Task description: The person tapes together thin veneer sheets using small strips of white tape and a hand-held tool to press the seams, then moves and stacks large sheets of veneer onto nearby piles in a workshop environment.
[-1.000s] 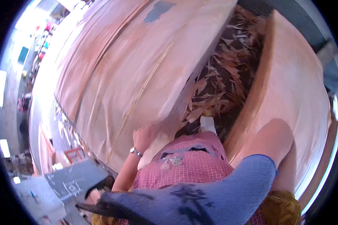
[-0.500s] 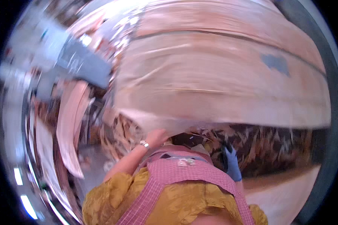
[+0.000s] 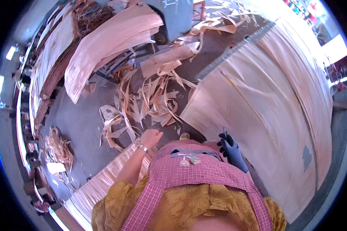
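My left hand [image 3: 150, 137], bare with a wristwatch, is curled closed with nothing visible in it, over the floor near scattered veneer strips [image 3: 158, 102]. My right hand [image 3: 229, 148], in a blue glove with black palm, grips a thin tool [image 3: 224, 131] pointing upward, beside the broad pale veneer sheets [image 3: 262, 127], which have a split and a grey patch. A checked pink apron covers my front, and my foot [image 3: 184, 136] shows below it.
At the upper left lie curved pink sheets [image 3: 112, 42] and a long stack [image 3: 54, 69]. A grey board [image 3: 175, 15] stands at the top. A bundle of strips [image 3: 58, 150] lies at left, and more sheets [image 3: 88, 184] lie behind my left arm.
My body has turned, so the large sheets moved from left and top to the right and the littered floor came into view. My left hand has come away from the sheet edge.
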Available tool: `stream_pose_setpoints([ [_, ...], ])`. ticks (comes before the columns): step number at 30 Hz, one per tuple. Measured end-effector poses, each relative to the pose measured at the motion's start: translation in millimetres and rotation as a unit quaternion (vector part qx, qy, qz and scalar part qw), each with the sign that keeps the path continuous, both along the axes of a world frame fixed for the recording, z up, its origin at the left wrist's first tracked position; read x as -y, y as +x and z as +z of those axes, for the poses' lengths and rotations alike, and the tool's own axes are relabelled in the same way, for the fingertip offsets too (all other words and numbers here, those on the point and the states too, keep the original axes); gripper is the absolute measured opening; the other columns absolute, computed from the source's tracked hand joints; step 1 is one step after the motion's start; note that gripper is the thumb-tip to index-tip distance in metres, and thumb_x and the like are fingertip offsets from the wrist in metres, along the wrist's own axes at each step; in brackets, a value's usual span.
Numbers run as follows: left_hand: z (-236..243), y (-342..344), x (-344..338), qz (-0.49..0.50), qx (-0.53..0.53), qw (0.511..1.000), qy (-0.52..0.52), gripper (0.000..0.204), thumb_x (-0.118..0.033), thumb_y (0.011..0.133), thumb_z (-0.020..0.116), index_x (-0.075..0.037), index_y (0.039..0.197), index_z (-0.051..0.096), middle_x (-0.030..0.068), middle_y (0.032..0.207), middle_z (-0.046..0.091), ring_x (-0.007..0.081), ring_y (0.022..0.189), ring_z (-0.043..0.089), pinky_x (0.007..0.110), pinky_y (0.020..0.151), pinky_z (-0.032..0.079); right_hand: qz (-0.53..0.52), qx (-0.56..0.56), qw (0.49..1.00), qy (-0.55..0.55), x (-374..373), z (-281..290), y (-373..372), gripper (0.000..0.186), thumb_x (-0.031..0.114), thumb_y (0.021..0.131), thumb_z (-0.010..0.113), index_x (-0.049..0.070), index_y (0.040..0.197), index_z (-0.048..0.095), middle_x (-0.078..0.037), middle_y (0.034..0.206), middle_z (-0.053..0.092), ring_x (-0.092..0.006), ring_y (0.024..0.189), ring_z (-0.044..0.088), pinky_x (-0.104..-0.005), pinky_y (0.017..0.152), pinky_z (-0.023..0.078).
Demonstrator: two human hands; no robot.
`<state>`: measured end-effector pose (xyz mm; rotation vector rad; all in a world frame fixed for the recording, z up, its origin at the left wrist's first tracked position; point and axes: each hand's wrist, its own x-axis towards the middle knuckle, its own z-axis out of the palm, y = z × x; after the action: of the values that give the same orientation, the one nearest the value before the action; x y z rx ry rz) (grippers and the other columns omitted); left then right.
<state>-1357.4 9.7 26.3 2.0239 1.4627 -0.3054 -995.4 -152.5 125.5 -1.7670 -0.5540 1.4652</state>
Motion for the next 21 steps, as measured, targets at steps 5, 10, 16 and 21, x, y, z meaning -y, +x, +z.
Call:
stream_pose_setpoints([
  [5, -37, -82, 1, 0.171, 0.184, 0.963, 0.099, 0.029, -0.021, 0.077, 0.069, -0.005, 0.100, 0.060, 0.0159, 0.092, 0.063, 0.0335, 0.089, 0.062, 0.043, 0.077, 0.050, 0.122, 0.003, 0.992, 0.013, -120, -3, -48, 0.026, 0.020, 0.097, 0.052, 0.005, 0.116, 0.061, -0.003, 0.086, 0.065, -0.0092, 0.067, 0.058, -0.0241, 0.056, 0.046],
  [10, -27, -105, -36, 0.234, 0.126, 0.964, -0.001, 0.035, -0.025, 0.077, 0.067, -0.006, 0.106, 0.062, 0.0174, 0.097, 0.064, 0.0350, 0.094, 0.062, 0.043, 0.082, 0.050, 0.221, -0.015, 0.975, 0.001, -237, -24, -88, 0.027, 0.024, 0.096, 0.055, 0.003, 0.112, 0.062, -0.003, 0.088, 0.065, -0.0100, 0.069, 0.058, -0.0261, 0.060, 0.049],
  [16, -50, -137, -143, 0.255, 0.085, 0.963, -0.002, 0.036, -0.028, 0.077, 0.066, -0.004, 0.104, 0.066, 0.0201, 0.106, 0.065, 0.0372, 0.100, 0.062, 0.044, 0.087, 0.050, 0.286, -0.033, 0.957, 0.031, -396, -79, -135, 0.025, 0.023, 0.094, 0.060, 0.002, 0.107, 0.062, -0.006, 0.086, 0.066, -0.0151, 0.071, 0.060, -0.0317, 0.065, 0.050],
  [21, -50, -169, -292, 0.203, 0.080, 0.974, -0.065, 0.040, -0.024, 0.077, 0.070, -0.005, 0.112, 0.062, 0.0190, 0.108, 0.064, 0.0310, 0.096, 0.065, 0.041, 0.082, 0.052, 0.259, 0.102, 0.945, 0.170, -530, -96, -170, 0.032, 0.030, 0.088, 0.066, -0.002, 0.087, 0.062, -0.020, 0.079, 0.063, -0.0307, 0.068, 0.059, -0.0414, 0.065, 0.046],
])
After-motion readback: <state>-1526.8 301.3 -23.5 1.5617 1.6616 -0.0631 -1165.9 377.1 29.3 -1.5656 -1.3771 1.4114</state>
